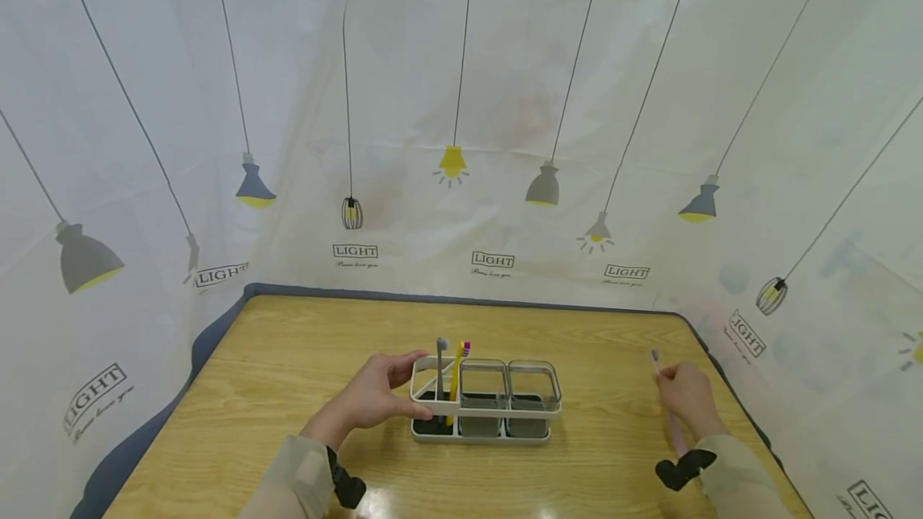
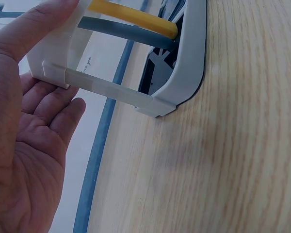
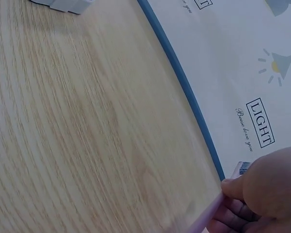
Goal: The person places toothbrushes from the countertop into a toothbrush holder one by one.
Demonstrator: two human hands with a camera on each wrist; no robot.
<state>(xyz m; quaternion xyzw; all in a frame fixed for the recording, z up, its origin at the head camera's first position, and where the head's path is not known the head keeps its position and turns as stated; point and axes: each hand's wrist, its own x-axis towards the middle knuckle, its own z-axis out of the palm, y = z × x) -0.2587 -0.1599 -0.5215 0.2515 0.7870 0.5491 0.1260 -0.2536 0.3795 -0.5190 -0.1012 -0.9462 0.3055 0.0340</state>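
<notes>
A white toothbrush holder (image 1: pixel 485 439) stands on the table, and my left hand (image 1: pixel 371 392) grips the upper frame at its left end between thumb and fingers. In its left compartment stand a grey-blue toothbrush (image 1: pixel 440 379) and a yellow toothbrush (image 1: pixel 455 383), both upright with heads on top. Two clear cups (image 1: pixel 534 379) sit side by side in the holder's other places. Off to the right, my right hand (image 1: pixel 688 395) pinches a pink toothbrush (image 3: pixel 207 213) near its head. The bristles (image 3: pixel 245 167) show just past the thumb in the right wrist view.
The wooden table (image 1: pixel 324 327) has a dark blue edge (image 1: pixel 461 300). A white curtain (image 1: pixel 404 102) printed with hanging lamps encloses it at the back and both sides. Black wrist straps (image 1: pixel 685 469) sit on both forearms.
</notes>
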